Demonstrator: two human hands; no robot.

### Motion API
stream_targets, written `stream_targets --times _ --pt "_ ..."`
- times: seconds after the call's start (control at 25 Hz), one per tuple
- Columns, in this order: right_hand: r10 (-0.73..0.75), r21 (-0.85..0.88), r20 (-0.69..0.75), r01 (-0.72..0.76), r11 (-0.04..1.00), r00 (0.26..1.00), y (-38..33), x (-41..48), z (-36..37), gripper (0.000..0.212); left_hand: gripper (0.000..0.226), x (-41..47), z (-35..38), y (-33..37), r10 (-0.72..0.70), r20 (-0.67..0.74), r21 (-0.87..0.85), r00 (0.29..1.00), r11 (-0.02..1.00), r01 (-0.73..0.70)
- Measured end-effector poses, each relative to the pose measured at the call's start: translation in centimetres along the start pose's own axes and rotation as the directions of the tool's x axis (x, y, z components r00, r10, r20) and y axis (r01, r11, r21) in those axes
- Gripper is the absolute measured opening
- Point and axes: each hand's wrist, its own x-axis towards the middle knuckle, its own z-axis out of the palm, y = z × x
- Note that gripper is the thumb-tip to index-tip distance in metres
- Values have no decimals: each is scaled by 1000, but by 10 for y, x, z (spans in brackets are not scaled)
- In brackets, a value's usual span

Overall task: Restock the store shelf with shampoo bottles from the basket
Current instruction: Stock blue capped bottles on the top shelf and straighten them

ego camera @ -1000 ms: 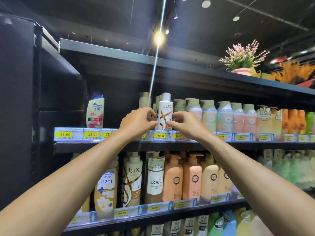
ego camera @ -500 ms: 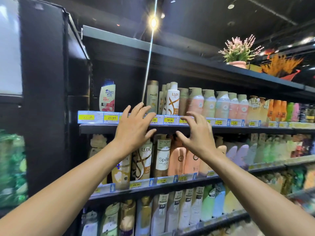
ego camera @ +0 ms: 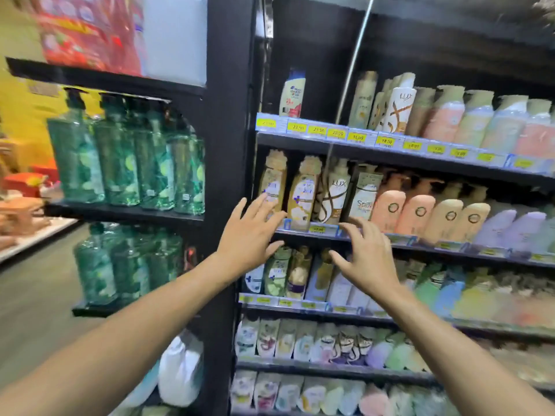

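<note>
A white LUX shampoo bottle (ego camera: pixel 398 109) with brown swirls stands at the front of the upper shelf (ego camera: pixel 390 148), among other bottles. My left hand (ego camera: pixel 250 232) and my right hand (ego camera: pixel 365 250) hover well below it, in front of the second shelf's edge, fingers spread and holding nothing. The two hands are apart from every bottle. No basket is in view.
To the left a black upright post (ego camera: pixel 228 145) separates this bay from a rack of green pump bottles (ego camera: pixel 126 157). Lower shelves hold rows of pouches and pastel bottles (ego camera: pixel 420 211). An aisle floor (ego camera: pixel 36 283) opens at the left. The picture is blurred by motion.
Both hands let go of the LUX bottle on the upper shelf, opened, and drew down and back. The view has swung down and to the left.
</note>
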Motion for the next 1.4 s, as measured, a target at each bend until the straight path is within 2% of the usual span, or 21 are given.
stream_targets --times 0.16,0.28,0.48,0.72,1.08,1.4 --pt "-40 115 126 25 993 991 -58 -47 47 63 70 -98 9 -27 -81 168 12 982 997 80" --pt "-106 161 229 69 984 968 -111 -74 84 65 71 -175 13 -57 -188 298 74 936 982 174" --pt "-186 250 391 91 964 901 -197 -109 156 68 69 -287 32 -110 -282 492 110 824 959 262" --pt "-228 305 577 52 951 784 -286 -169 261 67 69 -417 88 -170 -333 690 112 643 926 359" --pt "-210 242 848 -3 970 487 -350 -296 427 70 74 -587 214 -194 -233 894 55 383 905 422" --pt "-166 181 962 -54 982 215 -360 -448 552 65 70 -745 336 -152 -182 954 41 237 865 500"
